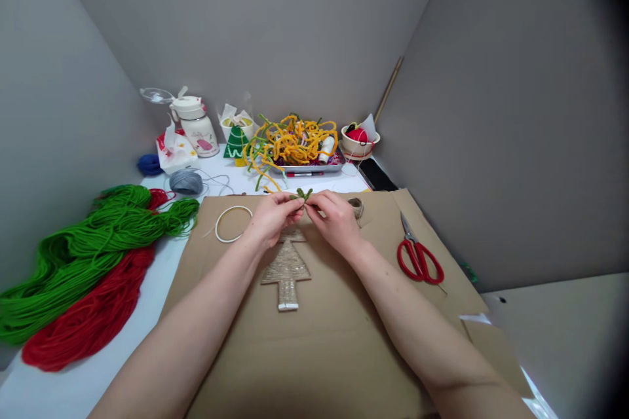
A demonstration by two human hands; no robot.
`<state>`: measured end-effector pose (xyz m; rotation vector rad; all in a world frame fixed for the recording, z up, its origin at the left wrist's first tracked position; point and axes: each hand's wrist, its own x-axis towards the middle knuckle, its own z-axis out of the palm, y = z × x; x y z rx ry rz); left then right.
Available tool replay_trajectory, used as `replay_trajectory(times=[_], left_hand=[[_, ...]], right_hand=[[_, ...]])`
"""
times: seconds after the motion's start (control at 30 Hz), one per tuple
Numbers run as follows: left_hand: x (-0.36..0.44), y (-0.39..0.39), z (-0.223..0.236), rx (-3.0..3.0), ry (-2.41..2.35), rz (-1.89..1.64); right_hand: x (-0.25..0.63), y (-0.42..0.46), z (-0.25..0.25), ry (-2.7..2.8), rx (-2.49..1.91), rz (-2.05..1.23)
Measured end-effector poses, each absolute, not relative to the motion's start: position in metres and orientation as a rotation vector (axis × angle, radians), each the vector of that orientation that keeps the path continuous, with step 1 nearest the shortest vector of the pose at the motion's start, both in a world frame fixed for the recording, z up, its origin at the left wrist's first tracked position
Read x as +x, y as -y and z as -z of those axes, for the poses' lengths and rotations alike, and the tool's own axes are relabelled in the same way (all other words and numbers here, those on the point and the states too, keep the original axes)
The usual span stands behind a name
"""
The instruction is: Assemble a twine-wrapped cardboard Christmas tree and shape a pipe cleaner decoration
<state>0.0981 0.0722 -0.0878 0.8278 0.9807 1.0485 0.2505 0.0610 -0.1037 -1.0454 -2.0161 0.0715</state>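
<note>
Both hands meet above the top of a twine-wrapped tree shape [287,265] that lies flat on the cardboard. Between the fingertips is a small green leaf-like piece [304,194]. My left hand [276,216] pinches it from the left side. From the right, my right hand [335,217] closes its thumb and fingers on the same piece. The tree's upper part is partly hidden by the hands. Its trunk ends in a white band. A white ring of tape [234,224] lies beside my left hand, and a twine roll [356,207] sits behind my right hand.
Red-handled scissors [420,258] lie at the right of the cardboard sheet [324,353]. Green yarn [93,242] and red yarn [93,311] cover the left side. At the back stand a tray [314,168] of yellow cords, a white bottle [198,127] and a bowl [361,144].
</note>
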Motion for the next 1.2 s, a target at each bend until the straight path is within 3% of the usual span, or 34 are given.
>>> replay_trajectory(times=[0.4,0.6,0.93,1.2], left_hand=[[0.109,-0.074,0.099,1.002,-1.03,-1.239],[0.118,-0.072,0.103,1.062,-1.078,-1.345],[0.094,-0.08,0.097,0.911,-0.867,-1.017],[0.097,-0.083,0.104,1.221,-1.1,-1.13]], right_hand=[[0.244,-0.061,0.106,1.823,-1.093,-0.313],[0.238,-0.064,0.11,1.494,-1.189,-0.748],[0.243,-0.066,0.102,1.482,-1.153,-0.95],[0.241,-0.069,0.105,1.336,-1.161,-1.15]])
